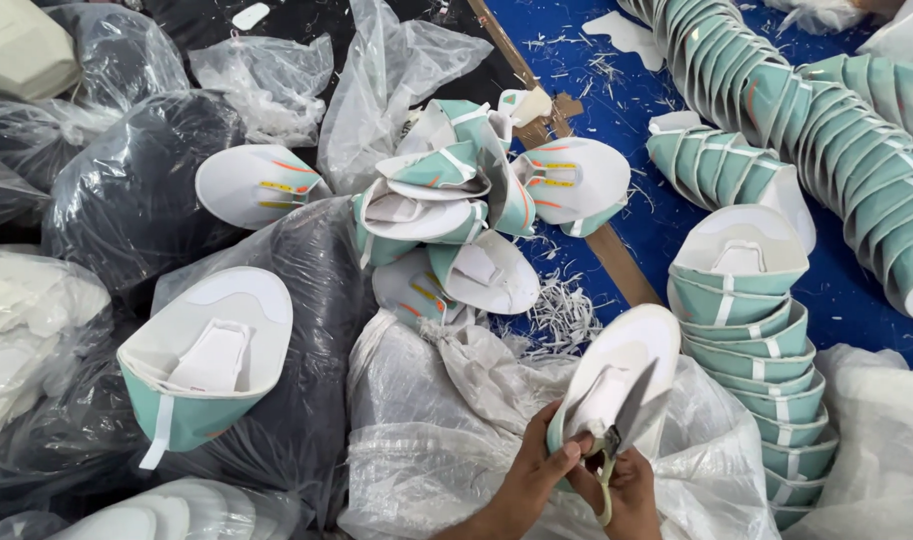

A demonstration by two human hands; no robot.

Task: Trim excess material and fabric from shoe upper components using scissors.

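**Teal-and-white shoe uppers heaped among plastic sacks**

At the bottom edge of the view, the left hand (537, 478) pinches the heel end of a shoe upper (617, 385), fingers clenched on its teal rim. The right hand (627, 490) is closed around the handles of a pair of scissors (622, 425), whose grey blades lie against the upper's white inner side. The upper sits tilted, toe pointing up and away, over a crumpled translucent sack (447, 430).

Just right of the hands rises a nested stack of uppers (752, 330), each cupped into the next, showing teal bands with white strips. Beyond it, on the blue floor (577, 40), a long curved row of nested uppers (827, 110) runs toward the top right corner, with a shorter row (712, 165) beside it. A loose pile of uppers (457, 200) lies jumbled ahead of the hands, some showing orange and yellow marks on pale lining. One single upper (212, 360) rests open side up on a dark, glossy plastic bag (127, 190) at left.

White shredded trimmings (562, 315) are scattered near a narrow wooden strip (617, 255) that crosses the floor diagonally. Clear wrinkled bags (397, 70) crowd the upper left.
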